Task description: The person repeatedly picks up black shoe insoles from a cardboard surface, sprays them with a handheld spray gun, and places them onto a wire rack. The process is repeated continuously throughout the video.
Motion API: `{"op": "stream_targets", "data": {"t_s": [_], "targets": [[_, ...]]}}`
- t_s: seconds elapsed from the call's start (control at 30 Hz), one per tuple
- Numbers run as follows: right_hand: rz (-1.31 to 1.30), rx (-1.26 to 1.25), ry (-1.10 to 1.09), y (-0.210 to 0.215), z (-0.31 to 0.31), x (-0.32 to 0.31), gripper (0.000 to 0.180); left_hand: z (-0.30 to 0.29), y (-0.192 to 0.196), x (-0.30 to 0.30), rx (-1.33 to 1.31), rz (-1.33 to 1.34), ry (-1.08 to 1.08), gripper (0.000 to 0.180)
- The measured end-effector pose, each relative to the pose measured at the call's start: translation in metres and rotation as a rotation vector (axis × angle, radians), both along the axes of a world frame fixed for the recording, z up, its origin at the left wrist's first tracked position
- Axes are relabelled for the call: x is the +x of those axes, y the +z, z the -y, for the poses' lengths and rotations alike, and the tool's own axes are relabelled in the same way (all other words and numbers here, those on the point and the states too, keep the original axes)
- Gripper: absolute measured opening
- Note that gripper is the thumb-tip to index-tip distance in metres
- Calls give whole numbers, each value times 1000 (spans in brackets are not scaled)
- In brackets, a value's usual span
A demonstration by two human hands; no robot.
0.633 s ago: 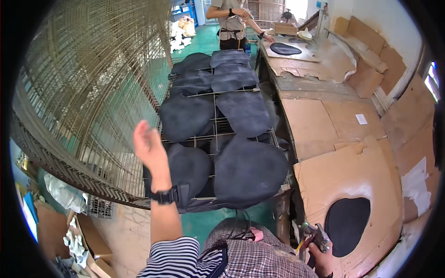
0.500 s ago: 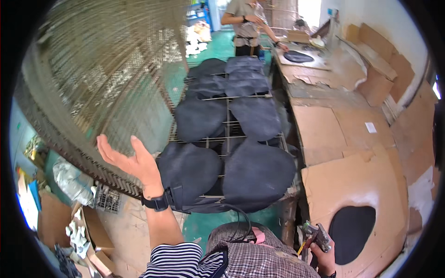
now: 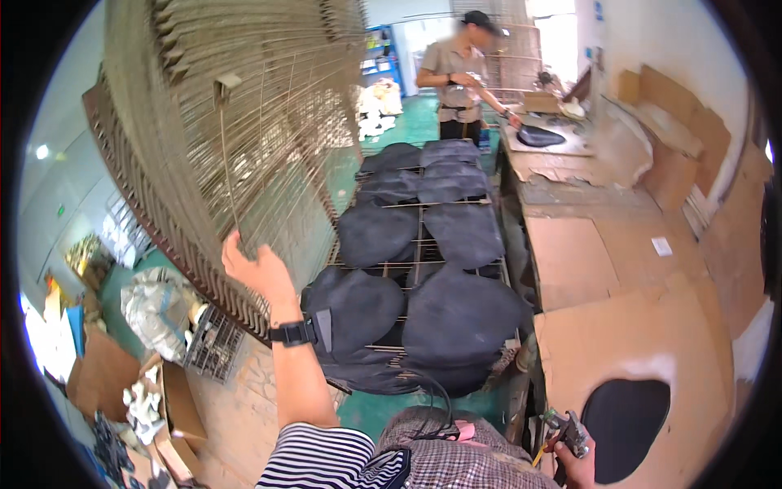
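My left hand is raised, fingers apart, beside a tilted stack of wire drying shelves. Its fingertips reach the lower end of a thin rod; whether they touch it I cannot tell. Low at the right, my right hand grips a metal spray gun. Close by it, a flat black rounded piece lies on a cardboard-covered bench. Ahead of me, several similar black pieces lie in two columns on a wire rack.
Across the far end, a co-worker reaches to another black piece on the bench. At the left stand a white sack, a wire crate and an opened cardboard box with white scraps. A dark cable hangs before me.
My view has tilted up and shifted left, showing more of the shelves. My left hand has brought its fingers up to the rod. The right hand still holds the spray gun.
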State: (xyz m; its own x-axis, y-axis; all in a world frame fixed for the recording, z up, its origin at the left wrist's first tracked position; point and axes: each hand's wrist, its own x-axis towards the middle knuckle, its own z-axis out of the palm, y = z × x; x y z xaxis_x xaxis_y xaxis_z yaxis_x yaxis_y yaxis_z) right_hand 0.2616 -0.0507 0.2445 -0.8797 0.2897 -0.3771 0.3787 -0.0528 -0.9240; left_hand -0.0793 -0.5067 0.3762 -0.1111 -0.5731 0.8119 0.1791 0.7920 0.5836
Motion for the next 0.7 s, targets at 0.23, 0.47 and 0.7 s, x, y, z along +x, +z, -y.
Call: {"op": "stream_targets", "data": {"t_s": [0.23,0.47,0.7], "targets": [[-297,-200,-104,-23,-9,28,43,-68,-62,43,-136,286,-440,24],[-144,-58,-253,-7,-16,86,52,-266,-2,134,-798,293,-1878,21],[-126,42,-532,12,9,108,54,-344,63,200,-1076,-150,-3182,39]]}}
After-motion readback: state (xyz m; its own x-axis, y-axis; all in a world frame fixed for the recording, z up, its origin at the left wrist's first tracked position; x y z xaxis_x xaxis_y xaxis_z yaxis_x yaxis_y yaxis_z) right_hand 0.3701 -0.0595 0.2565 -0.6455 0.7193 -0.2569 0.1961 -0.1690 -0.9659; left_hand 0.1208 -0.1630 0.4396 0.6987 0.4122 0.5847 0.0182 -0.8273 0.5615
